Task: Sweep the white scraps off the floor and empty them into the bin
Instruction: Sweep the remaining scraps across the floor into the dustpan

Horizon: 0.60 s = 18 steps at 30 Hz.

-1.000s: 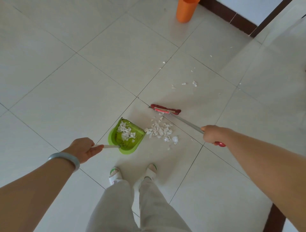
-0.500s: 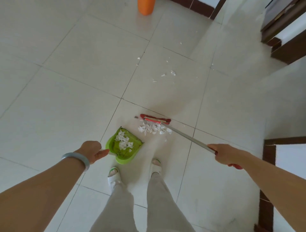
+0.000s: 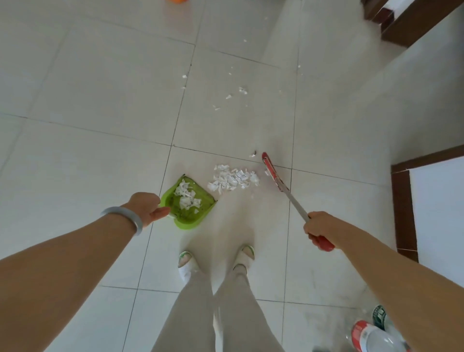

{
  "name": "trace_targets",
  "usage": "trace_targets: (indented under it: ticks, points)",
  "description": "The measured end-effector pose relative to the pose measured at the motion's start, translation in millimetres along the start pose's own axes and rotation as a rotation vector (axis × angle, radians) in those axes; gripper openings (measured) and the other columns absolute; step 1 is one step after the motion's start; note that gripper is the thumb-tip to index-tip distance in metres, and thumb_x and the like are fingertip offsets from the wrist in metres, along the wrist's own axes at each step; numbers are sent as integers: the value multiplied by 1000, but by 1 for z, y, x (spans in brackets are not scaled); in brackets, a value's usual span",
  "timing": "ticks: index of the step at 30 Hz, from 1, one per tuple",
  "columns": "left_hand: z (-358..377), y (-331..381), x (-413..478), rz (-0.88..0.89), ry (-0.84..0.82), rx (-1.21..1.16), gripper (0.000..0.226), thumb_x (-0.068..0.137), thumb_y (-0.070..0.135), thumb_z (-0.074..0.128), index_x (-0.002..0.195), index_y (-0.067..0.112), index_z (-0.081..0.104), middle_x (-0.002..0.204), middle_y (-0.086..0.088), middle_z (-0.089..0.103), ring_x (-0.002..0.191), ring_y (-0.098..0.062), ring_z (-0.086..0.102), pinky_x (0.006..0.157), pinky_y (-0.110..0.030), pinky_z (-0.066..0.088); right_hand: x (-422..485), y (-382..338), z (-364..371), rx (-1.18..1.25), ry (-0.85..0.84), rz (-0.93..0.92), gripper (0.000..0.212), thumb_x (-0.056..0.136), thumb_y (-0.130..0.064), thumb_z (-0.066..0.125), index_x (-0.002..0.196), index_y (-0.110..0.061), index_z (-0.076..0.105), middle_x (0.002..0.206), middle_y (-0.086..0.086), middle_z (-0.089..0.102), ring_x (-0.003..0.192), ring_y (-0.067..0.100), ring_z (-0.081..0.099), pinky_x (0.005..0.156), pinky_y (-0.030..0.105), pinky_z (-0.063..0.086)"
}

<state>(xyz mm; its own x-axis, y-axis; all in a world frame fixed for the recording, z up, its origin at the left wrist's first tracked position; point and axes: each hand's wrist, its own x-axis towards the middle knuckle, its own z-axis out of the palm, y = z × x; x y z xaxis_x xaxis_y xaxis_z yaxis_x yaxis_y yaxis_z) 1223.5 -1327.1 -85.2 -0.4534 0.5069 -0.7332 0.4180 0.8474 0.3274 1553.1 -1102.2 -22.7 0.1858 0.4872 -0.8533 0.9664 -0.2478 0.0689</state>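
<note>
A green dustpan (image 3: 198,213) sits on the tiled floor in front of my feet, with some white scraps inside. My left hand (image 3: 147,207) grips its handle at the pan's left side. A pile of white scraps (image 3: 232,179) lies just right of the pan's open edge. The red broom head (image 3: 272,173) rests on the floor right of that pile. Its metal shaft runs back to my right hand (image 3: 316,227), which grips the red handle end. Several smaller scraps (image 3: 242,90) lie scattered farther ahead. The orange bin (image 3: 177,1) shows only as a sliver at the top edge.
Dark wooden furniture legs (image 3: 401,22) stand at the top right. A dark brown skirting and white wall corner (image 3: 401,201) lie close on the right. Plastic bottles (image 3: 369,334) lie on the floor at the bottom right. My feet (image 3: 216,261) stand just behind the dustpan.
The broom head swung from behind the scrap pile round to its right side. The pile now lies next to the dustpan's mouth. The view tilted down, and the orange bin slid almost out of frame.
</note>
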Motion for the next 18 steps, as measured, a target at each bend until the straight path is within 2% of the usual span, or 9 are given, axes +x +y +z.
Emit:
trace_targets:
  ticks: [1,2,4,7,10,12,15,18]
  points:
    - [-5,5,2,-28,-1,-61,23,101,23,39,81,12,44,71,2,47,74,-18,56,69,-20,47,4,-7,4,42,-15,27,15,90,2,40,99,-1,52,61,10,48,43,16,42,40,18,34]
    - [-10,4,6,-39,26,-8,34,101,32,38,73,14,40,65,4,41,71,-17,51,68,-20,42,7,-14,9,79,-34,52,15,90,1,40,98,0,52,60,9,48,41,15,41,39,17,33]
    - [-16,6,15,133,40,174,44,98,47,36,67,15,35,59,7,33,71,-15,46,67,-20,30,8,-31,20,112,-71,66,16,90,2,40,98,0,53,58,8,47,39,14,40,39,16,31]
    - [-25,17,26,269,48,396,46,97,51,32,71,14,36,59,7,32,71,-16,45,67,-22,30,0,-56,41,90,-108,7,19,89,4,36,99,2,52,60,11,49,41,16,43,38,17,33]
    - [-28,37,38,291,-6,572,47,97,53,28,74,14,38,61,6,33,73,-18,46,68,-24,33,-22,-73,60,-26,-178,-107,19,90,5,37,76,-5,45,63,11,49,47,18,44,41,25,36]
    - [-29,47,43,305,15,627,47,98,53,27,81,12,42,60,6,33,72,-18,46,68,-24,34,-37,-79,71,-105,-199,-208,24,91,0,42,71,-14,40,66,8,47,51,18,46,45,27,40]
    - [-29,62,48,279,24,574,45,99,51,26,84,12,44,60,6,32,67,-17,46,66,-24,33,-57,-87,84,-208,-249,-279,12,91,0,39,88,-10,45,66,6,49,53,17,48,46,25,41]
    - [-27,76,48,233,-8,491,43,101,44,28,78,11,43,58,5,30,50,-10,32,51,-21,25,-70,-88,98,-271,-275,-295,26,92,2,34,111,0,51,65,7,53,51,14,51,47,23,41]
